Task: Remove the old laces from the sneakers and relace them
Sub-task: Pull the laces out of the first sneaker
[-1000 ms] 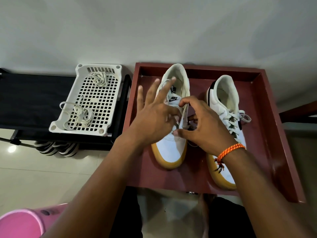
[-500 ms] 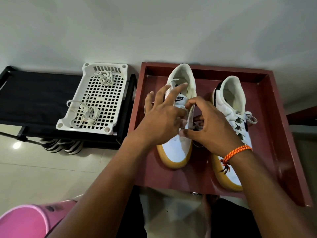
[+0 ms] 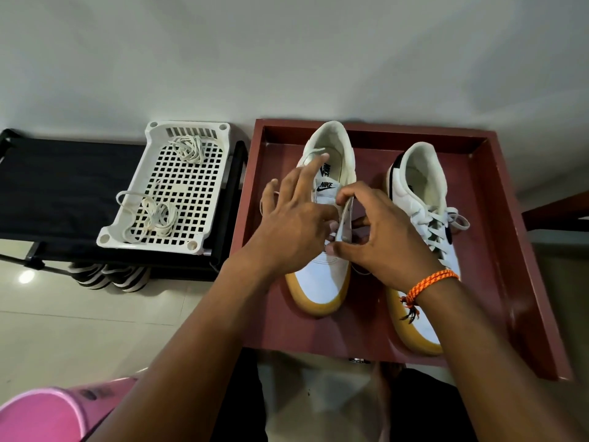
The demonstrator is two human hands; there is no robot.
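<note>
Right hand (image 3: 382, 237) fingers pinch left sneaker (image 3: 322, 269) eyelet edge; left hand (image 3: 293, 231) fingers splayed wide.

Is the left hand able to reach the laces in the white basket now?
Probably yes: the left hand is beside the white basket, whose top is open, and nothing stands between it and the laces.

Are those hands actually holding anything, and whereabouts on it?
The right hand pinches the eyelet flap of the left sneaker between thumb and fingers. The left hand works at the same lacing area, fingers spread; its grip is hidden.
</note>
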